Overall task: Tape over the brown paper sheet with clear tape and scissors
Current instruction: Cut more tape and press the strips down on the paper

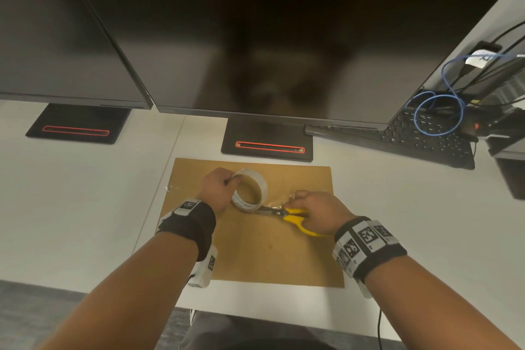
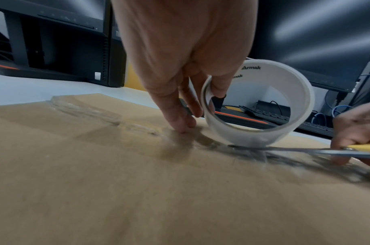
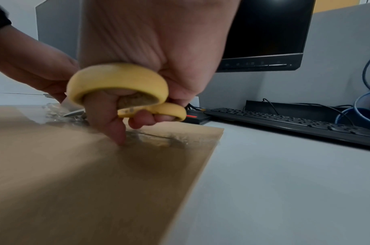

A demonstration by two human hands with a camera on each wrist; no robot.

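Observation:
A brown paper sheet lies flat on the white desk. A strip of clear tape runs wrinkled across its far part. My left hand grips the clear tape roll upright on the sheet, a finger hooked through the core; other fingertips press the paper. My right hand holds the yellow-handled scissors, fingers through the handle loops. The blades reach under the roll's base, over the tape there. One right fingertip touches the sheet.
Two dark monitors stand behind the sheet, their bases on the desk. A black keyboard and blue cable lie at the right. The desk's front edge is close below the sheet.

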